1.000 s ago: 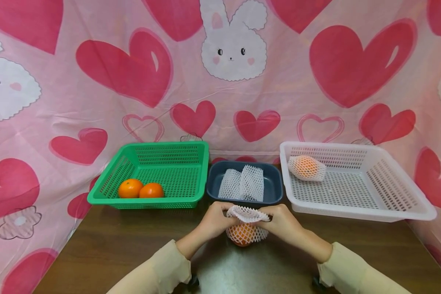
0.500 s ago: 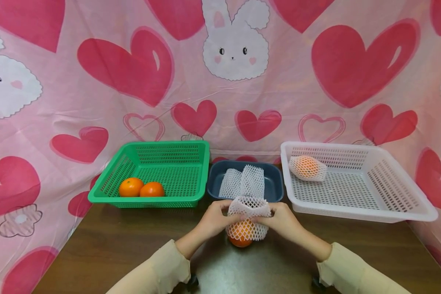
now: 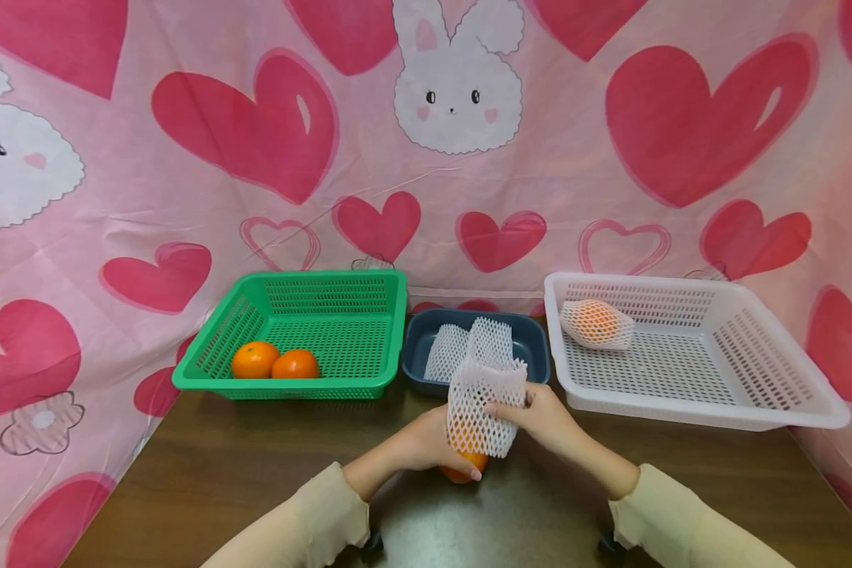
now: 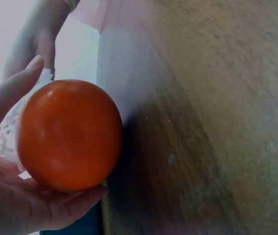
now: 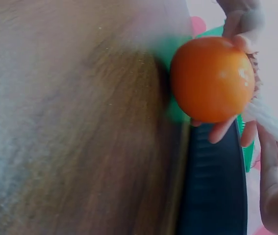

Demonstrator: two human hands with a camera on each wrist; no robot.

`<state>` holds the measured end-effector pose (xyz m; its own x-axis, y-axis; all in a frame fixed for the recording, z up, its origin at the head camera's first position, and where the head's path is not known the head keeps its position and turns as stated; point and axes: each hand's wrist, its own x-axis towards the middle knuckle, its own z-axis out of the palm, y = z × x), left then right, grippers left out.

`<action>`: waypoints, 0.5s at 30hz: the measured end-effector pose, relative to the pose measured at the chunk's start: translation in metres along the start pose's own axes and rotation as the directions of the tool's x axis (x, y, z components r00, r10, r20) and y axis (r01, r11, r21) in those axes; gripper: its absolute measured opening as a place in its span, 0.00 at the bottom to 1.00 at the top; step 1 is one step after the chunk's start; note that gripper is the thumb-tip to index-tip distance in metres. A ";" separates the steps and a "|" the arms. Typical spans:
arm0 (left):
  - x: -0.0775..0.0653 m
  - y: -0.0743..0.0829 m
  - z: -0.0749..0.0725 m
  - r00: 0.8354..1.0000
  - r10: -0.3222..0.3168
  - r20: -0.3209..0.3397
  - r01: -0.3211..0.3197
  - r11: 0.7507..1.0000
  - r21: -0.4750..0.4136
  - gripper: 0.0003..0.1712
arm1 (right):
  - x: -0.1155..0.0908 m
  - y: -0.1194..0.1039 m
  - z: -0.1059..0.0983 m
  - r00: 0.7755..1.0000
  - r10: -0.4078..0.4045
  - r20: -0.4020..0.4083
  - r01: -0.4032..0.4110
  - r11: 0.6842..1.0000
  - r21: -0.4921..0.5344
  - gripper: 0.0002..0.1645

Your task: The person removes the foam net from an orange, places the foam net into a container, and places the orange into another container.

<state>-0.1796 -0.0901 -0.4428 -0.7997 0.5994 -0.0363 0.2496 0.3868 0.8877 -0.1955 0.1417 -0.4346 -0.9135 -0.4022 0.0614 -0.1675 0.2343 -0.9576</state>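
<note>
Left fingers point(image 4: 86, 201) have shifted lower, gripping the orange point(image 4: 71, 136).

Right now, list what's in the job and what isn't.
Likely job:
round orange fruit in left hand
white mesh sleeve in right hand
dark blue tray, spare sleeves
green plastic basket, bare oranges
white plastic basket, netted orange

Just surroundings:
pink heart-print cloth
brown wooden table

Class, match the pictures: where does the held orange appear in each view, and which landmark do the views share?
Head: the held orange is below centre, partly under white netting.
Left wrist: left of centre, about mid-height.
Right wrist: right of centre, upper half.
Shared landmark: the wooden table.
</note>
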 end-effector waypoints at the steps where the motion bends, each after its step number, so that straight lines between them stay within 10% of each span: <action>1: 0.000 -0.001 0.000 1.000 0.000 0.004 0.000 1.000 0.001 0.46 | 0.001 0.000 0.000 1.000 -0.006 0.000 0.006 1.000 0.012 0.23; 15: -0.002 -0.004 -0.001 0.996 -0.091 -0.018 0.092 0.995 0.043 0.31 | 0.034 -0.015 0.005 0.999 0.026 -0.033 -0.020 0.985 0.172 0.33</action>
<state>-0.1792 -0.0935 -0.4458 -0.8289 0.5487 -0.1089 0.1980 0.4699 0.8602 -0.2218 0.1200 -0.4194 -0.9294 -0.3663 0.0456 -0.0828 0.0865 -0.9928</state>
